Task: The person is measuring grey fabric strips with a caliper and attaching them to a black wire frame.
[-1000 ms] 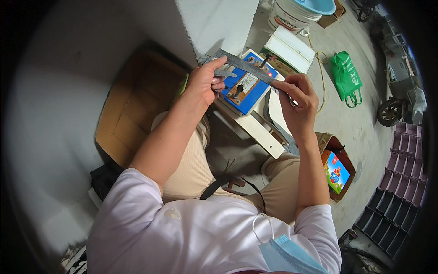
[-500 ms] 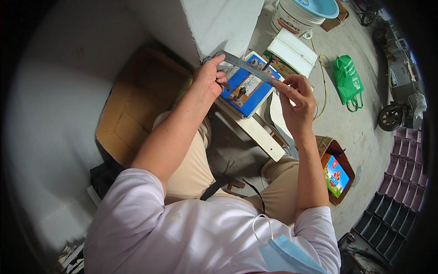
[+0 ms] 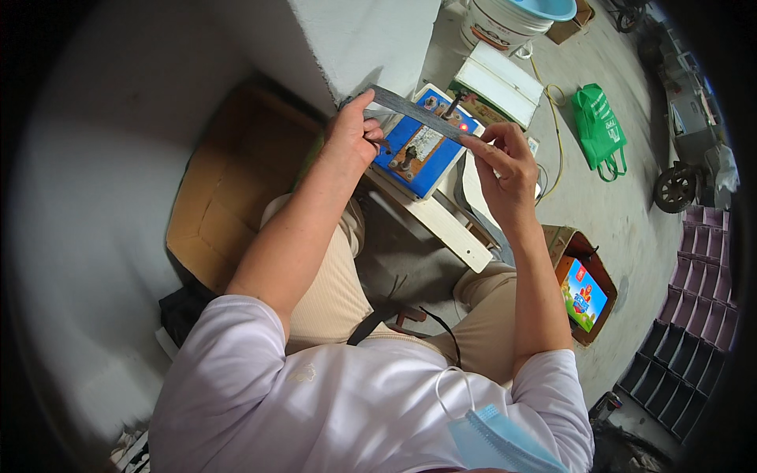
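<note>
At far left, a flattened cardboard sheet (image 3: 217, 197) is lying on the floor beside the person's knee. Moving right, the left hand (image 3: 352, 135) is pinching one end of a flat grey metal strip (image 3: 418, 110) between thumb and fingers, so this grip is closed on the strip. The strip is spanning level and slightly tilted above a blue rectangular battery (image 3: 418, 146), which is resting on a pale wooden plank (image 3: 430, 217) across the lap. Two terminal posts are standing up from the battery top; whether the strip is touching either post cannot be told. Further right, the right hand (image 3: 505, 162) is gripping the other end of the strip with fingertips, also closed on it. Beyond, a white box (image 3: 501, 79), a white bucket (image 3: 497, 24), a green bag (image 3: 601, 130) and a small open carton (image 3: 583, 288) are sitting on the concrete floor.

Judged from this, the step in hand is aligning the strip over the terminals. The next move is calling for both hands lowering it evenly, keeping it off both posts at once unless bridging is intended.
</note>
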{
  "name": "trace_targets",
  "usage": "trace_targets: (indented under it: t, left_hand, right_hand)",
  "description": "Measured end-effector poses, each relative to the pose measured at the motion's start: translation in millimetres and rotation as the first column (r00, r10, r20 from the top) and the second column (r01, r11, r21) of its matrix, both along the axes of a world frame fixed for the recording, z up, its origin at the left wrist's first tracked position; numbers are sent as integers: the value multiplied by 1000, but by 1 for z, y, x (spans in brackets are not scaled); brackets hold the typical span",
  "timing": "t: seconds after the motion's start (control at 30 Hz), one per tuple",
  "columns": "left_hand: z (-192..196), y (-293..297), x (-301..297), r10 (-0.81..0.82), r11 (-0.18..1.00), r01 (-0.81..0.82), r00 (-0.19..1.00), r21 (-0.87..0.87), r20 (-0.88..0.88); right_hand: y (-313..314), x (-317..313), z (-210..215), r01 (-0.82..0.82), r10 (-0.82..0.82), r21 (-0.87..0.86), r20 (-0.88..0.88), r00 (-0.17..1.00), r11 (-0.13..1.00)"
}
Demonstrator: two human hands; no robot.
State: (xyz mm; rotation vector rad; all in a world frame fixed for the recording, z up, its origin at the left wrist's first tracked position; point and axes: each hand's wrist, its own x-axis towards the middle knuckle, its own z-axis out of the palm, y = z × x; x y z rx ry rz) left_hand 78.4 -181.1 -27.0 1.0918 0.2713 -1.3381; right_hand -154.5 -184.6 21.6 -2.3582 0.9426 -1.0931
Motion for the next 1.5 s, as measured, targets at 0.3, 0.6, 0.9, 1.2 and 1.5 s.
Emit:
trace_targets:
  t: [0.3, 0.6, 0.9, 1.2, 1.5]
  left_hand:
    - [4, 0, -1, -10, 1000, 10, 1000, -6, -9]
    - [13, 18, 3, -65, 994, 79, 983, -73, 169]
    - [68, 58, 41, 127, 872, 190, 802, -451, 583]
    - [-4, 93, 158, 76, 988, -25, 934, -149, 349]
    - [-86, 105, 211, -205, 965, 105, 874, 241, 440]
  right_hand:
    - [4, -6, -17, 28, -27, 6, -151, 988, 1000]
    - [-15, -42, -35, -57, -311, 811, 287, 906, 582]
    - [-37, -88, -94, 32, -373, 937, 107, 922, 348]
    - [-31, -95, -164, 405, -332, 42, -501, 799, 913]
    - [-5, -40, -165, 320, -86, 407, -498, 863, 855]
